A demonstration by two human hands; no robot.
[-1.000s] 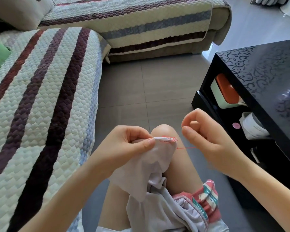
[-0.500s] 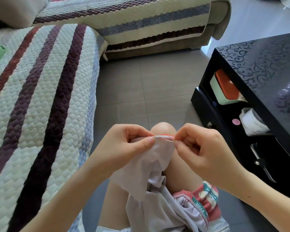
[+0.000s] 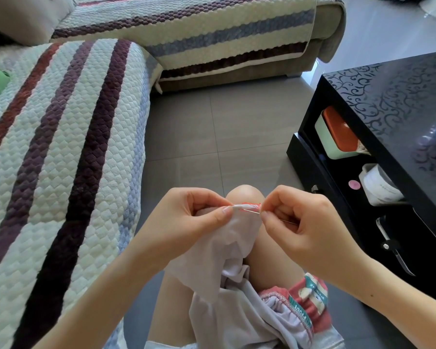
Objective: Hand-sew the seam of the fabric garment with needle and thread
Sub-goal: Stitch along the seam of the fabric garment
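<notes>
Left hand (image 3: 186, 220) pinches seam (image 3: 247, 206) taut over knee so edge faces needle (image 3: 252, 211). Right hand (image 3: 295, 222) fingers grip needle, tip entering seam for stitch.

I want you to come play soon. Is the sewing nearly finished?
Not yet. Done: a short run of red stitches shows on the seam of the pale garment. In hand: the left hand pinches the seam while the right hand pinches the needle, its tip at the seam edge. Left: pulling this stitch through, probably more; the left hand hides how much seam remains.
</notes>
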